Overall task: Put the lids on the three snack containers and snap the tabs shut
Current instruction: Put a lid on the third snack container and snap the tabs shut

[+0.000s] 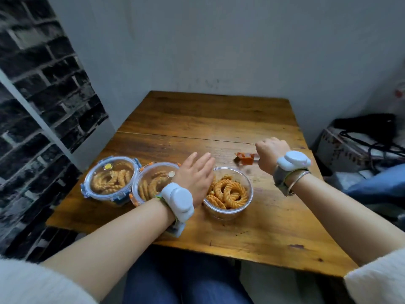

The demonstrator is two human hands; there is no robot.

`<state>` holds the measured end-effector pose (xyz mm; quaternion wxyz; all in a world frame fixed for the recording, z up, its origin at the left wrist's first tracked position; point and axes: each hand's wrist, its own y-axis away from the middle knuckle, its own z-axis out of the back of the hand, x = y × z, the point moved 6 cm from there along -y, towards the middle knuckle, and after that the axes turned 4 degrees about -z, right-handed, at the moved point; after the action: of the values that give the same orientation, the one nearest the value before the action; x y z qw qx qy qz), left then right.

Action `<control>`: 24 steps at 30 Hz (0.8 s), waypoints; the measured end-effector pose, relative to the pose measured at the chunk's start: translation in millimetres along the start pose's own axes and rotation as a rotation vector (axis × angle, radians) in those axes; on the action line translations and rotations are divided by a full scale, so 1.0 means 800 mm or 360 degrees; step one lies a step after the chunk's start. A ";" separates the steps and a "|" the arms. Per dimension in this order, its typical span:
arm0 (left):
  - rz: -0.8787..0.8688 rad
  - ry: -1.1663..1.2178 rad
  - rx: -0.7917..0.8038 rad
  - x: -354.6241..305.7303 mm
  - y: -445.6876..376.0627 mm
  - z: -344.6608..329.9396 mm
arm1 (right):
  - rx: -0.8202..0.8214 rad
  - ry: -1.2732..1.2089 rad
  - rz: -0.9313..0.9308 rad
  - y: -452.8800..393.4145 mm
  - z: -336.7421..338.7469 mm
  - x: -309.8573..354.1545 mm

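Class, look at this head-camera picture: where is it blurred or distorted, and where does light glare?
Head view: the brick wall at the left edge is smeared and bent by the wide-angle lens; the right hand and the orange lid beside it are motion-blurred; soft glare lies on the table; the open container is sharp.

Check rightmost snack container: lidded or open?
Open. The rightmost snack container has a bare rim and exposed spiral snacks; the right hand holds its orange-tabbed lid.

Two lidded containers touch near the table's left edge; the third stands open mid-table; its lid lies beyond.
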<state>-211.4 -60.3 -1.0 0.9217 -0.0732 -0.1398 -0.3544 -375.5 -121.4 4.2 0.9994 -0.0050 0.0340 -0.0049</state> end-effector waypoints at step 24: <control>0.0928 0.1996 0.0379 -0.002 0.016 -0.013 | 0.0378 -0.1204 -0.0381 0.067 -0.019 0.025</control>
<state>-201.6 -52.4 -12.0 0.8876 0.2119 0.4058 -0.0505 -356.5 -68.5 -12.9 0.9274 0.1051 -0.3373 -0.1229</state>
